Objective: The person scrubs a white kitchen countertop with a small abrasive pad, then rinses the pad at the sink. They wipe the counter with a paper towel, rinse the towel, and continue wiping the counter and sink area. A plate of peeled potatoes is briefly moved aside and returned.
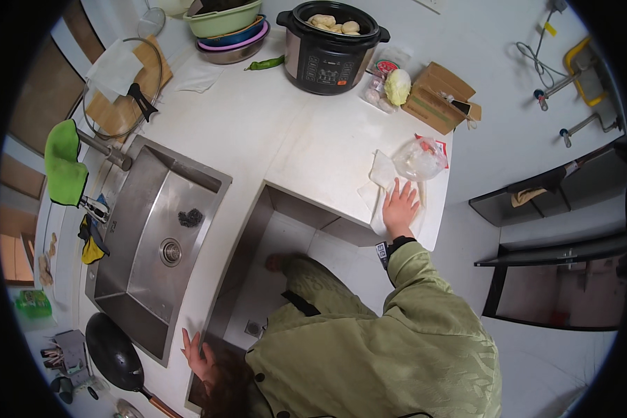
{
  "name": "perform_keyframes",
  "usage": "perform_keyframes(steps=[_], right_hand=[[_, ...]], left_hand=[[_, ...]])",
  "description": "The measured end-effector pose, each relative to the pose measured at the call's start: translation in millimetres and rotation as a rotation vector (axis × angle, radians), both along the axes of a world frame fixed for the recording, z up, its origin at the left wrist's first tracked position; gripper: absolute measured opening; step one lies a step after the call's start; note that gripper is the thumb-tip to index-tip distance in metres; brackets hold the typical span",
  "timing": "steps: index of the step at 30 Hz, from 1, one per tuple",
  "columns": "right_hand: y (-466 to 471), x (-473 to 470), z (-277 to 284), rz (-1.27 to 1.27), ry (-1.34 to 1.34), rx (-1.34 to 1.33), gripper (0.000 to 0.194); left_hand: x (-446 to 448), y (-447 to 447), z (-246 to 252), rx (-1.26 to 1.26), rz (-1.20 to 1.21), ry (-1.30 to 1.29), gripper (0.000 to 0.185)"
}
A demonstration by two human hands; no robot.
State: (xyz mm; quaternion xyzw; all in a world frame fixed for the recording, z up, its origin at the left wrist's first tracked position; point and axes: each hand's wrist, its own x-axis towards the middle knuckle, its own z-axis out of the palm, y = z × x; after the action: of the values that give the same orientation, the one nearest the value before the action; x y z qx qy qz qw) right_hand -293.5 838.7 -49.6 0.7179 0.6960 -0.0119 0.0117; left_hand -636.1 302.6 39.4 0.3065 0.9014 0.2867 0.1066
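Note:
My right hand [399, 207] rests palm down, fingers spread, on a crumpled white cloth [381, 168] at the right end of the white countertop [324, 151]. Just beyond its fingertips sits a clear plastic bag [421, 159] with something red at its top. A black band with a small device circles the right wrist. My left hand [199, 357] is raised by the front edge of the counter, near the sink's lower corner, fingers apart and nothing visible in it. The stainless steel sink [151, 235] holds a dark steel-wool scourer [190, 218] near the drain.
A black electric pressure cooker [321, 65] filled with pale lumps stands at the back. Beside it are a green pepper [265, 64], a small cabbage [397, 88] and an opened cardboard box [439, 99]. Stacked basins [224, 23] and a frying pan [114, 352] flank the sink.

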Motion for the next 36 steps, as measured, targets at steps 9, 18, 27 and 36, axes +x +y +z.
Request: perform_keyframes(steps=[9,18,27,36], right_hand=[[-7.6,-76.7,15.5,0.25,1.068,0.04,0.042],[-29.4,-305.5,108.8,0.271,1.846,-0.725,0.037],[-16.2,-347.9,150.6,0.364,1.897,-1.445,0.066],[-59.1,-366.9,185.5,0.651,1.438,-1.456,0.075]], left_hand=[[20.5,19.5,20.9,0.058,0.108,0.056,0.035],[54.7,-25.3,26.4,0.089,0.431,0.04,0.027],[72.6,-40.4,4.5,0.103,0.602,-0.033,0.022],[-6.1,30.8,19.6,0.285,0.34,-0.04,0.026]])
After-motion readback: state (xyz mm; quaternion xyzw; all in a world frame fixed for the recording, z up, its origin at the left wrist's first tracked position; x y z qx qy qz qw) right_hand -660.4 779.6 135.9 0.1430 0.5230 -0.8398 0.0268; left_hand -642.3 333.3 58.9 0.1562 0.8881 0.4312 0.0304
